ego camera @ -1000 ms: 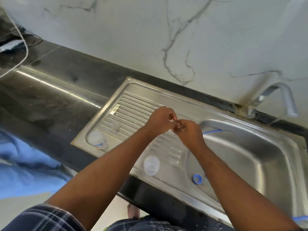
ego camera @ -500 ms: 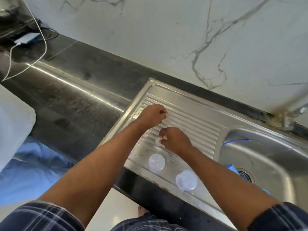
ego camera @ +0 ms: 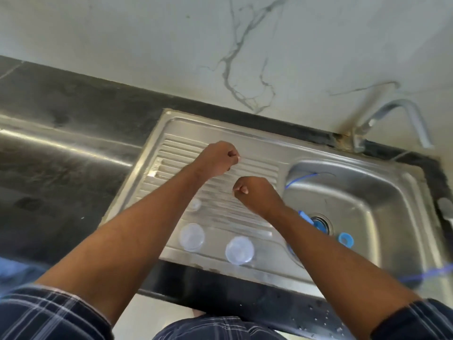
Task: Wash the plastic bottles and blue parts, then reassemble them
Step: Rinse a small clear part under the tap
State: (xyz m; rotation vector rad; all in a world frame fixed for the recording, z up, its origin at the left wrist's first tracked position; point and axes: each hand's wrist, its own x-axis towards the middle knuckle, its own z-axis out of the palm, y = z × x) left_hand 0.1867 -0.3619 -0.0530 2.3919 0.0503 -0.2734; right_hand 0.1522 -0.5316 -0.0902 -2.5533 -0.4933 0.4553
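- Dark stone tabletop below a pale veined wall. A steel sink is set into it, with a tap at the back right.
- On the ribbed drainboard, near the front edge, stand a clear bottle and a second clear bottle. A small clear piece lies behind them.
- In the basin are a blue ring, a blue part by the drain half hidden by the forearm, and a thin blue straw.
- The left grip and right grip hover apart over the drainboard, both clenched. The right shows nothing held; for the left I cannot tell.
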